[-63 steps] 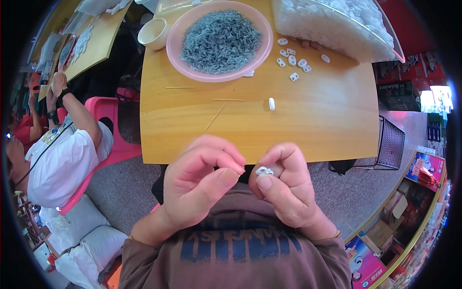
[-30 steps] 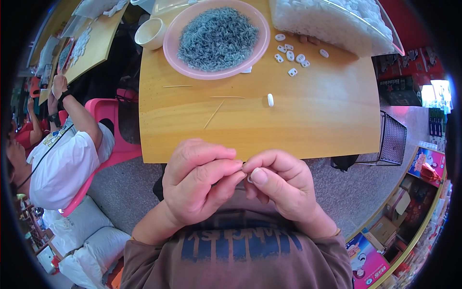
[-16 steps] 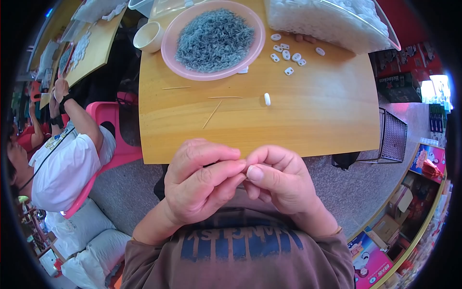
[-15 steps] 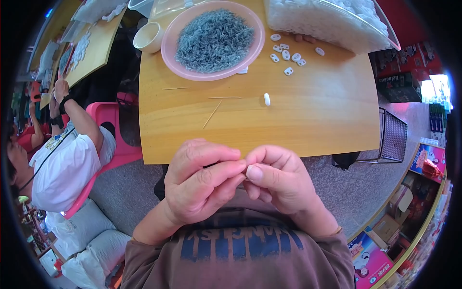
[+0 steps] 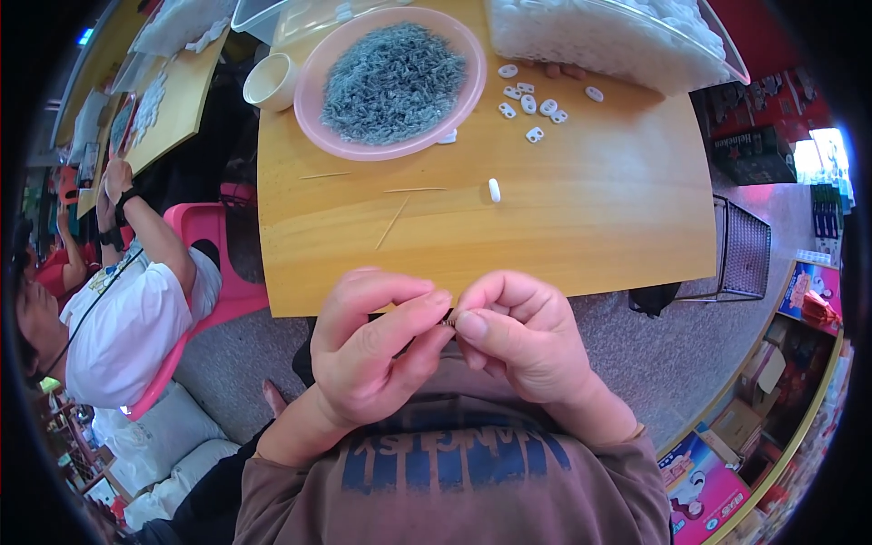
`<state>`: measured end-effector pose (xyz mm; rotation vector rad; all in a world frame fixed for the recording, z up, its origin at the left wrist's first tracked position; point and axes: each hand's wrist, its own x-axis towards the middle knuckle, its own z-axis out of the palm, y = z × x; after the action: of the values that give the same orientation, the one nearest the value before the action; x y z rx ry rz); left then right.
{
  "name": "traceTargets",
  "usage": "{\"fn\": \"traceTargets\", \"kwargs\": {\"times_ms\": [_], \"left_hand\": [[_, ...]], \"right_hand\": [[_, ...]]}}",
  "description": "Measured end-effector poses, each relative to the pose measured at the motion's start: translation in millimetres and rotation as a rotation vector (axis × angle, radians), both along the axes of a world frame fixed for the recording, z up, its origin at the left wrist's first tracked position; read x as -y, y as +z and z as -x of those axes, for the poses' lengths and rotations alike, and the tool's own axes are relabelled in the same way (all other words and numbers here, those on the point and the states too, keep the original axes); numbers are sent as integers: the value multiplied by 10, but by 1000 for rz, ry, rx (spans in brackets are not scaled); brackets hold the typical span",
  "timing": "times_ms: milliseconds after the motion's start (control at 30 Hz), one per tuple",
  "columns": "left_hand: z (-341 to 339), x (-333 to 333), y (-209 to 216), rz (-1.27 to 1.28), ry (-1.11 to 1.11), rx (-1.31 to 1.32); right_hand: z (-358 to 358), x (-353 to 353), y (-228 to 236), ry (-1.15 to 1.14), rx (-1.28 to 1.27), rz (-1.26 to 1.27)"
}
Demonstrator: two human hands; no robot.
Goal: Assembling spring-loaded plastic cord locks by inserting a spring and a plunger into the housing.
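My left hand (image 5: 372, 350) and my right hand (image 5: 522, 338) meet fingertip to fingertip just below the near edge of the wooden table (image 5: 581, 218), close to my chest. Both pinch one tiny part (image 5: 449, 319) between thumbs and forefingers; it is almost fully hidden by the fingers. On the table a pink bowl (image 5: 318, 73) holds a heap of small grey metal pieces (image 5: 392, 68). Several small white plastic pieces (image 5: 529, 102) lie to its right, and one white piece (image 5: 494, 190) lies alone nearer to me.
A clear bag of white pieces (image 5: 609, 36) lies at the table's far right. A cream cup (image 5: 270, 82) stands left of the bowl. Thin wooden sticks (image 5: 392, 222) lie on the table. Another person in a white shirt (image 5: 127, 318) sits on a pink chair (image 5: 213, 245) at my left.
The white piece seen at my right fingertips 2.1 s ago is now hidden in the pinch. My hands have closed together and stay nearly still since.
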<state>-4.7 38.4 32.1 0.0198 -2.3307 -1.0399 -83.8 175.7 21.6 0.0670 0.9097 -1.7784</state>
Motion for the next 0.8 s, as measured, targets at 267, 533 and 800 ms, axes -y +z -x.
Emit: {"fn": "traceTargets", "kwargs": {"times_ms": [267, 533, 800], "left_hand": [[-12, 56, 55, 456, -37, 10], [10, 45, 68, 445, -26, 118], [-58, 26, 30, -207, 29, 163]], "right_hand": [[-29, 13, 1, -54, -273, -16], [-90, 24, -91, -24, -510, -80], [-105, -5, -58, -7, -497, 12]]}}
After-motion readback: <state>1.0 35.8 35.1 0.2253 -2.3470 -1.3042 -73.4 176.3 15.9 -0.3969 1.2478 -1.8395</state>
